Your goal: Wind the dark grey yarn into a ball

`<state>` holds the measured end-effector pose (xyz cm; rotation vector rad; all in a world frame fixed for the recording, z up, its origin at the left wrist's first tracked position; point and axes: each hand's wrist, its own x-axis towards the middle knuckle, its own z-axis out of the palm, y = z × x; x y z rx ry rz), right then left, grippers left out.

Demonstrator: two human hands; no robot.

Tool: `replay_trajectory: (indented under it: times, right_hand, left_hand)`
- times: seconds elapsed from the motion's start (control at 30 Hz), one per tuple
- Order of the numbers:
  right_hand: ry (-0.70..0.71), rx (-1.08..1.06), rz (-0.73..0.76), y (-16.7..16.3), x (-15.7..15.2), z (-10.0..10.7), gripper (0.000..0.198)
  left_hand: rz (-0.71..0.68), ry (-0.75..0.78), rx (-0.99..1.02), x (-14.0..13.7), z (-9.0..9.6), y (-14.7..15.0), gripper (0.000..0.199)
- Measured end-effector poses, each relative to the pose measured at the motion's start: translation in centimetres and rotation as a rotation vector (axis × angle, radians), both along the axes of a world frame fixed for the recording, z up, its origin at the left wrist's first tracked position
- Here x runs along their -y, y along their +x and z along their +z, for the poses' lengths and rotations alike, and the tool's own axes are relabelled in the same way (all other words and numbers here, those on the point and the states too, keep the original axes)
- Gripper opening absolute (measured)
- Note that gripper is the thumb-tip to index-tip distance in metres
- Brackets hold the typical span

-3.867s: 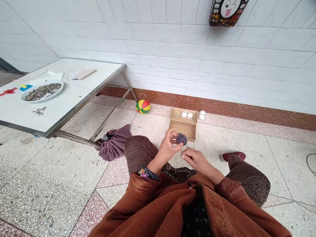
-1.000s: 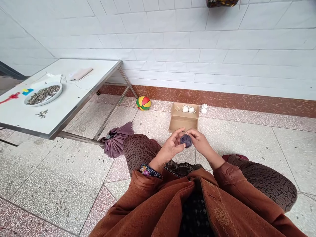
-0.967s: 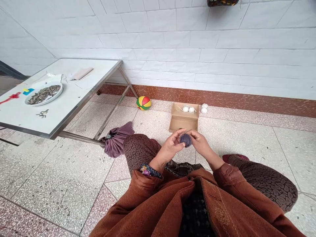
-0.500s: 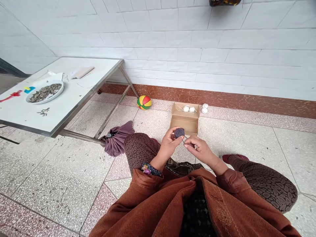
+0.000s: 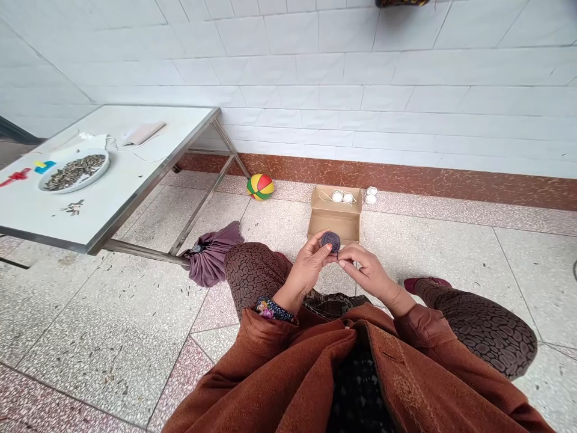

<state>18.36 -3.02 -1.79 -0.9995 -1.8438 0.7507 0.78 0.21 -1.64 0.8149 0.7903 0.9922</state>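
A small ball of dark purple-grey yarn (image 5: 330,242) is gripped in my left hand (image 5: 309,262), thumb on its near side and fingers behind it. Just right of it, my right hand (image 5: 366,272) pinches the strand of yarn close to the ball, thumb against fingertips. Beyond both hands an open cardboard box (image 5: 334,224) lies on the floor, its lid folded back toward the wall. White balls of yarn (image 5: 342,197) rest on that lid with a loose strand. More white balls (image 5: 371,195) sit on the floor beside the box.
To the left is a metal-framed white table (image 5: 121,191) bearing a plate (image 5: 101,171) of seed-like bits and a folded cloth (image 5: 145,133). A striped ball (image 5: 260,187) and a purple cloth bag (image 5: 214,255) lie by its legs. A tiled wall (image 5: 406,90) stands ahead.
The yarn ball has turned in my left hand, showing its coiled face. My right hand has shifted the strand slightly nearer beneath the ball. The whole view has moved slightly.
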Motion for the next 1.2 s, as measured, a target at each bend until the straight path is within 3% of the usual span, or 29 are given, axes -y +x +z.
replay_trajectory:
  times: [0.13,0.27,0.43,0.5,0.67,0.83,0.93,1.03,1.2]
  right_hand:
    - [0.037,0.110,0.060,0.0,0.1,0.9,0.023]
    - [0.045,0.101,-0.035,0.9,-1.1,1.3,0.022]
    - [-0.096,-0.075,-0.261,1.1,-2.4,-0.2,0.022]
    - [-0.176,-0.123,-0.284,0.6,-2.2,-1.3,0.022]
    - [-0.278,-0.171,-0.217,-0.5,-1.2,-3.3,0.019]
    - [-0.235,-0.105,-0.254,-0.5,-1.1,-3.8,0.021]
    - [-0.180,-0.036,-0.243,-0.4,-0.9,-3.8,0.024]
    - [-0.121,0.053,-0.138,-0.4,0.1,-3.1,0.025]
    - [-0.031,0.134,0.072,0.1,1.0,0.4,0.024]
  left_hand:
    - [-0.023,0.092,-0.138,0.0,-0.5,-0.3,0.055]
    - [-0.179,0.153,-0.237,0.5,-0.6,-0.4,0.053]
    - [-0.191,0.118,-0.059,0.9,0.1,-0.2,0.060]
    - [-0.186,0.063,0.026,0.9,0.4,-0.1,0.061]
    - [-0.186,-0.103,0.157,0.6,0.7,-0.1,0.051]
    - [-0.166,-0.184,0.181,0.6,0.7,-0.2,0.050]
    - [-0.120,-0.145,0.158,0.4,0.6,-0.4,0.046]
    - [-0.007,-0.042,0.053,-0.1,0.1,-0.7,0.047]
    - [0.132,0.152,-0.250,-0.8,-0.8,-1.2,0.053]
